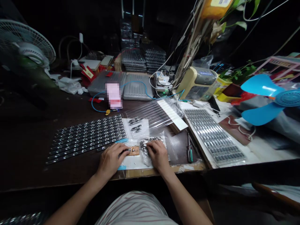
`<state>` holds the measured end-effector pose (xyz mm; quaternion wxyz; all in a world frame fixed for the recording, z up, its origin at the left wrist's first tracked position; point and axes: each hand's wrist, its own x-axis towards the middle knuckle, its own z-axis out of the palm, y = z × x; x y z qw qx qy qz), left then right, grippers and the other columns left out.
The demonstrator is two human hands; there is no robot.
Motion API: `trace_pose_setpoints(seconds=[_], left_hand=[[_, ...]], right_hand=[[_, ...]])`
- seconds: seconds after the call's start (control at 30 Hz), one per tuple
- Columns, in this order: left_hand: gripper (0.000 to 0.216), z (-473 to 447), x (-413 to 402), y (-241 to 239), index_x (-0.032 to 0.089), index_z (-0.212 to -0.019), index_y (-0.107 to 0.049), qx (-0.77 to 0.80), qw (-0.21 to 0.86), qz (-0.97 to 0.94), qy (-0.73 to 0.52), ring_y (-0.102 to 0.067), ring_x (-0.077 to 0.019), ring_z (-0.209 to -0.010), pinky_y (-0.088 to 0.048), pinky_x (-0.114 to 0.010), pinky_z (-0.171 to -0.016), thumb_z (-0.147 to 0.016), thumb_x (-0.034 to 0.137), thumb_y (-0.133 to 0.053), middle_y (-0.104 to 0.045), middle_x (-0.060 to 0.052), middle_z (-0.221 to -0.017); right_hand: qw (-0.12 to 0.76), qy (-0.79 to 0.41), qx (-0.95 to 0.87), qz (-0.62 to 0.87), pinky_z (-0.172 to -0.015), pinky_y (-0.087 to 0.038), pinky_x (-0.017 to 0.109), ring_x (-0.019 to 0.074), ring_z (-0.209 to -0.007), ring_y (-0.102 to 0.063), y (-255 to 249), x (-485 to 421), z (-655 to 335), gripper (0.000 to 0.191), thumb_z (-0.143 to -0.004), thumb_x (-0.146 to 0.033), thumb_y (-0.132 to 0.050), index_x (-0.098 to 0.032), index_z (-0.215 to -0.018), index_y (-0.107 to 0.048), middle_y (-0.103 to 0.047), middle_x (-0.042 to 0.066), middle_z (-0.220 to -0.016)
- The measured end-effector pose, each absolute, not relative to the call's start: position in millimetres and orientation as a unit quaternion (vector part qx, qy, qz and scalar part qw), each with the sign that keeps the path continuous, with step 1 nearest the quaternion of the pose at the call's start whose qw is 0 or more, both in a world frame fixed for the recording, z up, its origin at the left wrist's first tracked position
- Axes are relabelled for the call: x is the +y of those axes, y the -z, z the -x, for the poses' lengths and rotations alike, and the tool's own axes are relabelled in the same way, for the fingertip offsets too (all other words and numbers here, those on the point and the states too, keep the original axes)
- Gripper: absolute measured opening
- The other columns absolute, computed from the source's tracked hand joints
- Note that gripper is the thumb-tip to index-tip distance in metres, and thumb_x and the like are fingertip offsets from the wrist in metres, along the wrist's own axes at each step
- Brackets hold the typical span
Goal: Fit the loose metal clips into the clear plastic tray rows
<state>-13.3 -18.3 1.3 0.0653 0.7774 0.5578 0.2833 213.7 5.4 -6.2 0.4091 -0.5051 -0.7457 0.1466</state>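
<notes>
Okay so my left hand (112, 156) has thumb and fingers pinched around a dark slim piece (124, 152), right up at the tan block (134, 151) on the white sheet (132, 162). My right hand (158, 152) is at the plastic bag (146, 160) of small shiny parts (143, 146) just beside it; can't tell if those fingers grip one. Dark rods (89, 136) lie in rows off left, green-handled screwdriver (189, 150) right.
</notes>
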Motion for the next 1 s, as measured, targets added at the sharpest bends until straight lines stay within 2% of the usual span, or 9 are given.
trace_pose_setpoints(seconds=[0.17,0.37,0.8,1.0], left_hand=[[0.014,2,-15,-1,0.023,-0.092,-0.067,0.539,0.059,-0.780,-0.312,-0.066,-0.0177,-0.085,-0.052,-0.030,-0.075,-0.089,0.030,-0.056,-0.071,-0.003,-0.095],[0.011,-1,-14,-3,0.023,-0.090,-0.068,0.543,0.047,-0.789,-0.284,-0.066,-0.0186,-0.083,-0.052,-0.030,-0.072,-0.087,0.029,-0.059,-0.071,-0.003,-0.094],[0.012,-2,-15,-1,0.022,-0.091,-0.067,0.544,0.055,-0.793,-0.271,-0.065,-0.0195,-0.087,-0.050,-0.030,-0.076,-0.088,0.027,-0.057,-0.070,-0.003,-0.096],[0.016,11,-10,-6,0.021,-0.093,-0.067,0.565,0.129,-0.742,-0.336,-0.066,-0.0171,-0.088,-0.050,-0.028,-0.078,-0.089,0.030,-0.054,-0.070,-0.003,-0.097]], right_hand=[[0.411,-0.155,-0.747,0.499,-0.078,-0.048,0.032,0.0188,-0.085,-0.061,6,6,-214,0.012,-0.087,-0.018,-0.056,-0.023,-0.089,-0.067,-0.069,0.005,-0.088],[0.398,-0.165,-0.751,0.501,-0.077,-0.048,0.031,0.0191,-0.086,-0.060,9,7,-215,0.016,-0.087,-0.014,-0.053,-0.023,-0.090,-0.066,-0.068,0.005,-0.088],[0.392,-0.152,-0.744,0.519,-0.072,-0.043,0.029,0.0169,-0.076,-0.061,2,4,-210,0.008,-0.085,-0.028,-0.065,-0.022,-0.080,-0.068,-0.070,0.001,-0.076],[0.310,-0.145,-0.796,0.500,-0.075,-0.034,0.031,0.0162,-0.081,-0.057,-10,5,-179,0.006,-0.080,-0.031,-0.072,-0.026,-0.078,-0.071,-0.071,-0.001,-0.085]])
